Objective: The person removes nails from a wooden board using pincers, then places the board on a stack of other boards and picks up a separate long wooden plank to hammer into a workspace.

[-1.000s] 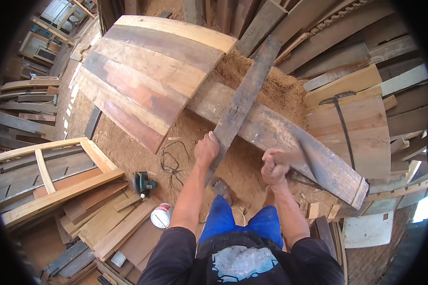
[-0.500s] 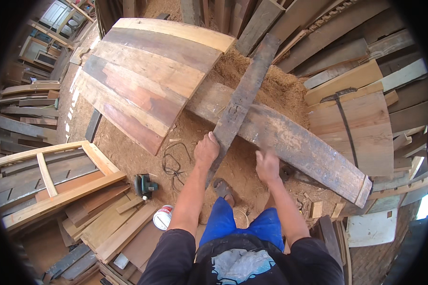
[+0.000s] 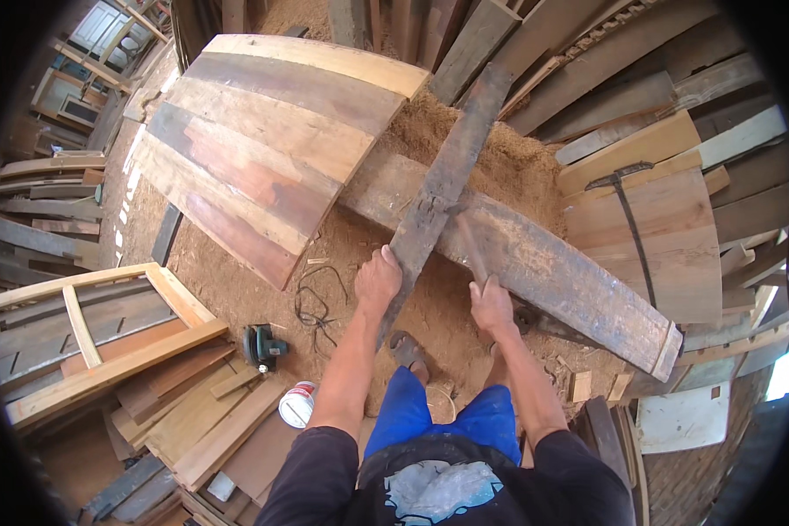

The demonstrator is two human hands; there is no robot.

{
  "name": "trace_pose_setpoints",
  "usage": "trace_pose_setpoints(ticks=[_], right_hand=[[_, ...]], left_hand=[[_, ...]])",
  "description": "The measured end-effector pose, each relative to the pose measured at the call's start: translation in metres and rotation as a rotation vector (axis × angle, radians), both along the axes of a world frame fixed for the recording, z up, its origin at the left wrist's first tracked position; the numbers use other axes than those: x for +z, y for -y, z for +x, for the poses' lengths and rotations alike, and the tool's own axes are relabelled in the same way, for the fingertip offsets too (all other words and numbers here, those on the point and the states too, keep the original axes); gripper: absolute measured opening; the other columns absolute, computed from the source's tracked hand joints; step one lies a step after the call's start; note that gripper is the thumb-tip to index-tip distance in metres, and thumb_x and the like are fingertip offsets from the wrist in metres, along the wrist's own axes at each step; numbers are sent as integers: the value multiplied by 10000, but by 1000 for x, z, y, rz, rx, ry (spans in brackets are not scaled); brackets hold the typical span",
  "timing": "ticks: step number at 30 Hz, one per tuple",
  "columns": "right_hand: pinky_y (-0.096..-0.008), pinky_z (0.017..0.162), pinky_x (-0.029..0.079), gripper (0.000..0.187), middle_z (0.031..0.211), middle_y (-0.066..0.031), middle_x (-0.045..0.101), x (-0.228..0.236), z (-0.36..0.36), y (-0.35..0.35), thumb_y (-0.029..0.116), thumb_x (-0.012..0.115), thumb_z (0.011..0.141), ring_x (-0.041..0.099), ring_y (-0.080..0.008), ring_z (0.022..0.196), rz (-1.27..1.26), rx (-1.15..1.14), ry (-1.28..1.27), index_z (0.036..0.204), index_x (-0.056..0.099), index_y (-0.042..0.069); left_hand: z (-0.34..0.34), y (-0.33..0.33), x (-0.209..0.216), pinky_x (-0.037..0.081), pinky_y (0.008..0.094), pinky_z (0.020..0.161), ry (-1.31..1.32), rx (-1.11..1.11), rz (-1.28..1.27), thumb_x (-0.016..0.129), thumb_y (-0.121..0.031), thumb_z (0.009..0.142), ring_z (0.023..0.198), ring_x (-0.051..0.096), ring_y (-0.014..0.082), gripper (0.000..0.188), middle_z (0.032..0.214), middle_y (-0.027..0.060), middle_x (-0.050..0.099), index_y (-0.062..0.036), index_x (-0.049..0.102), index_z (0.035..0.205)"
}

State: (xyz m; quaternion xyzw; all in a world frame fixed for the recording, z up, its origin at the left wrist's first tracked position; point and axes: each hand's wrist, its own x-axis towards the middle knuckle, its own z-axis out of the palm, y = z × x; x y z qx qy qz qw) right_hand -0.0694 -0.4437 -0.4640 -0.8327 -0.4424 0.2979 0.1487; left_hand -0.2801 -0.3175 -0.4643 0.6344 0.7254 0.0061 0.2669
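Observation:
My left hand [image 3: 379, 279] is wrapped round the edge of a dark, worn plank [image 3: 425, 223]. That plank lies crosswise over a long, thick, weathered board [image 3: 570, 263] and tilts up toward the far right. In my closed right hand [image 3: 492, 309] is a hammer [image 3: 473, 245], its handle slightly blurred. The hammer's head meets the dark plank around where it crosses the thick board. Beyond the left hand, a panel of several joined boards [image 3: 254, 140] rests on the far end of the thick board.
A circular saw [image 3: 261, 346] and a white bucket [image 3: 297, 405] stand on the left, near a tangled dark cord [image 3: 311, 302]. A wooden frame [image 3: 105, 364] lies on stacked planks. To the right, a clamp [image 3: 633, 219] lies across a joined panel [image 3: 684, 237]. Sawdust [image 3: 526, 167] is heaped behind.
The hammer, blurred beyond recognition before, now shows with its head at the dark plank. The right hand has shifted slightly; the left hand keeps its hold on the plank.

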Motion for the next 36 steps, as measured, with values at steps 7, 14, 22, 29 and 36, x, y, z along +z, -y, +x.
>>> trace_pose_setpoints(ticks=[7, 14, 22, 29, 36], right_hand=[[-481, 661, 533, 376, 819, -260, 661, 165, 6, -31, 348, 554, 1006, 639, -484, 729, 628, -39, -183, 1008, 521, -27], [-496, 689, 518, 370, 852, -274, 675, -5, 25, 7, 348, 566, 1002, 644, -504, 766, 45, 189, 162, 986, 531, -20], [-330, 575, 465, 382, 705, -71, 582, 188, 15, -48, 403, 524, 1039, 574, -193, 631, 882, 70, -269, 1030, 524, 21], [-597, 872, 476, 509, 1068, -362, 648, 44, 25, -15, 363, 557, 991, 614, -546, 1009, -87, 205, 37, 1269, 494, -59], [-322, 536, 448, 378, 726, -79, 550, 217, 28, -70, 399, 577, 1020, 539, -175, 607, 1041, 89, -393, 965, 526, 28]], left_hand=[[-8, 8, -1, 478, 597, 936, 36, 19, -32, 274, -411, 1061, 1042, 634, 525, 576, 1067, 341, 676, 6, 660, 1159], [-8, 21, -19, 480, 586, 945, 57, -3, -19, 274, -417, 1058, 1053, 636, 517, 571, 1089, 341, 671, -9, 653, 1184], [-9, 6, 5, 480, 586, 948, 33, 31, -67, 274, -413, 1063, 1057, 637, 517, 564, 1109, 325, 676, -13, 644, 1210], [0, -3, 10, 499, 563, 939, 21, 25, -46, 298, -422, 1062, 1061, 658, 480, 564, 1080, 315, 692, 12, 648, 1147], [-3, 8, 8, 508, 553, 931, 22, 56, -28, 302, -418, 1066, 1033, 667, 484, 560, 1056, 316, 696, 17, 648, 1133]])
